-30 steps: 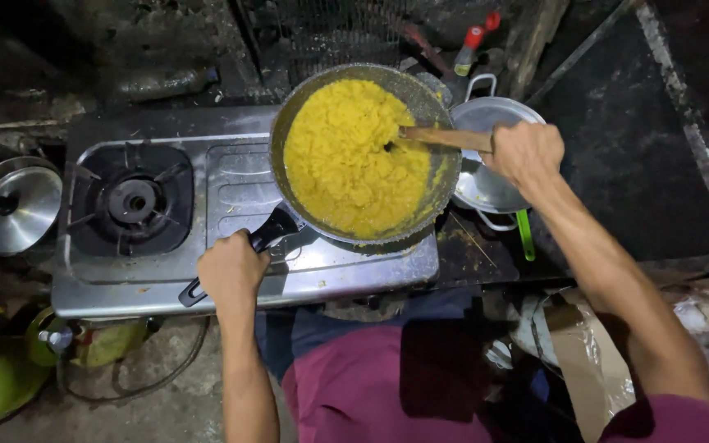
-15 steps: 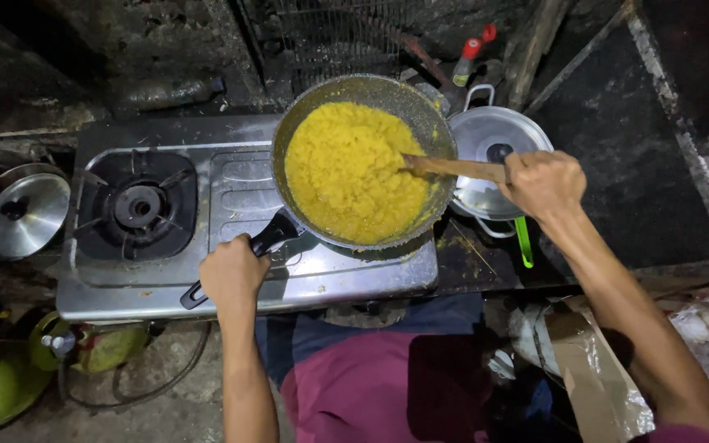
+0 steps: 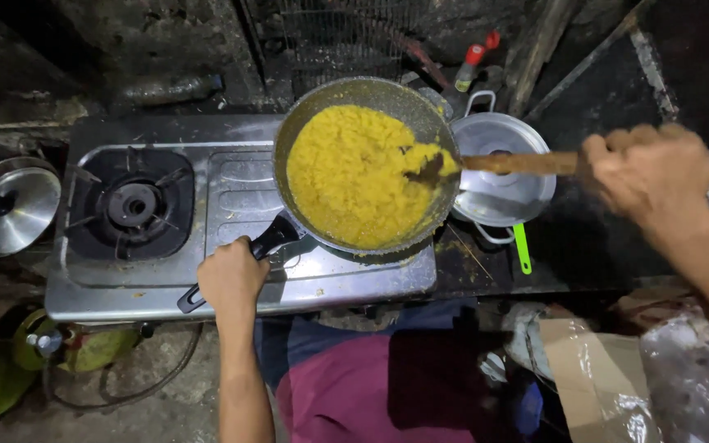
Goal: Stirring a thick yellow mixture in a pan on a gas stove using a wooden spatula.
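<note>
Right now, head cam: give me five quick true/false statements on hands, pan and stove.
1. The left hand grips the pan's black handle. True.
2. The right hand holds a metal ladle. False: it holds a wooden spatula, its tip in the food.
3. The pan holds yellow food. True.
4. The pan sits on the stove's left burner. False: that burner is bare; the pan is on the right side.
5. A lidded steel pot stands right of the pan. True.
</note>
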